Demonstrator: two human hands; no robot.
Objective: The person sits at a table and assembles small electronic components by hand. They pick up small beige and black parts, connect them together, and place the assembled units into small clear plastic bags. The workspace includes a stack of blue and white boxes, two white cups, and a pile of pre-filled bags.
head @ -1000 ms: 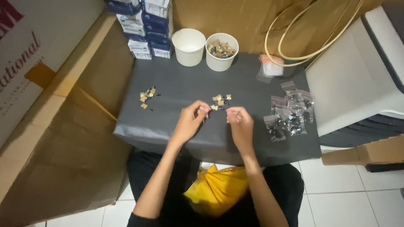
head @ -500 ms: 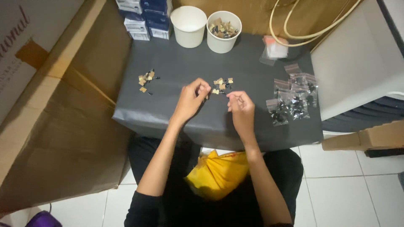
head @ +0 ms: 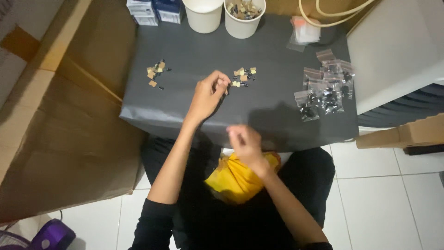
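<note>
Person's left hand (head: 206,98) is resting on the dark grey table (head: 194,60), fingers pinching together on a tiny part, just left of the middle pile of small tan & black components (head: 243,77). Right hand (head: 244,142) is hovering blurred at the table's near edge, above a yellow bag (head: 238,179); grip can't tell. A second pile (head: 156,72) is lying farther left; small plastic bags (head: 326,90) are lying right; two white cups (head: 223,15) are standing at the far side.

Dim, soft indoor light on my feed, colours muted and slightly grainy.

My right hand (head: 246,144) smears with motion blur; my left hand (head: 207,95) stays fairly sharp. A soft shadow falls on the dark tabletop (head: 194,60) right of centre. The white tile floor (head: 393,203) reads brightest, without glare.
</note>
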